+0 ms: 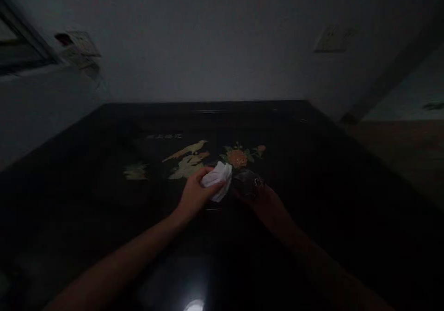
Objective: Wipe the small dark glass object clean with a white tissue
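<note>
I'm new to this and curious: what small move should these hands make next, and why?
Perhaps press the crumpled white wad in the left hand lightly against the dim, glassy object apparently held by the right hand: the two sit close together above the dark tabletop. It's too dark to tell whether they touch.

Dim room, likely a home, glossy dark tabletop [305, 172] with bird-and-flower decoration [237, 158], wall sockets [332, 39]

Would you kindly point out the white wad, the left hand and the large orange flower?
White wad [219, 174]: head view, middle of its crumpled surface.
Left hand [194, 191]: head view, back of the hand.
Large orange flower [237, 158]: head view, centre of the bloom.
</note>
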`<state>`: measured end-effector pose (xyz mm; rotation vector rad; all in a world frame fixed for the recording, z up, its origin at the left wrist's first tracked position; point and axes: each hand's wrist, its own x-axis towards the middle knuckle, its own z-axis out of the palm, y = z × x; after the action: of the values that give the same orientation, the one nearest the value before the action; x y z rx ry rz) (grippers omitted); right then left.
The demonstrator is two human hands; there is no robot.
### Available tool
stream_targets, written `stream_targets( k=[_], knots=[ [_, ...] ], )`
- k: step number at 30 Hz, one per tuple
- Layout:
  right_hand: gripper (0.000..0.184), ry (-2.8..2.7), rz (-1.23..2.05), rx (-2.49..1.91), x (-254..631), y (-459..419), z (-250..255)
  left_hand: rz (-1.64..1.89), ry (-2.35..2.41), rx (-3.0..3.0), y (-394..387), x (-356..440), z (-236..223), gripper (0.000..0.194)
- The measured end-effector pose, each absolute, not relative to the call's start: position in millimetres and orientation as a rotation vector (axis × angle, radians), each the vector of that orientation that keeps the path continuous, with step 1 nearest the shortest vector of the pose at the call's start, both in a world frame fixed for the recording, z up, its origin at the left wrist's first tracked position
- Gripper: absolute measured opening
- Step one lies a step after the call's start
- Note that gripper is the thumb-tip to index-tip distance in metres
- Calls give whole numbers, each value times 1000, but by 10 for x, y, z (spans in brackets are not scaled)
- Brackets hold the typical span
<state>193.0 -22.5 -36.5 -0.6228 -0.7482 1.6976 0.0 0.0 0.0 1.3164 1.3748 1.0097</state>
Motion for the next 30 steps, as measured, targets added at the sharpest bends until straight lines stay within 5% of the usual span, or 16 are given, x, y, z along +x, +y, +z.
stream_targets(
  k=[8,19,30],
  knots=[
    [53,-784,1691,-710,1830,-275,-450,1274,1062,2130,-78,-17,-77,5],
    [55,-833,1622,-771,1809,-184,-636,1074,887,2473,-67,-142,-206,48],
    [49,-815,1605,-779,1763,-194,-622,1018,732,2936,-157,-55,-246,47]
  ],
)
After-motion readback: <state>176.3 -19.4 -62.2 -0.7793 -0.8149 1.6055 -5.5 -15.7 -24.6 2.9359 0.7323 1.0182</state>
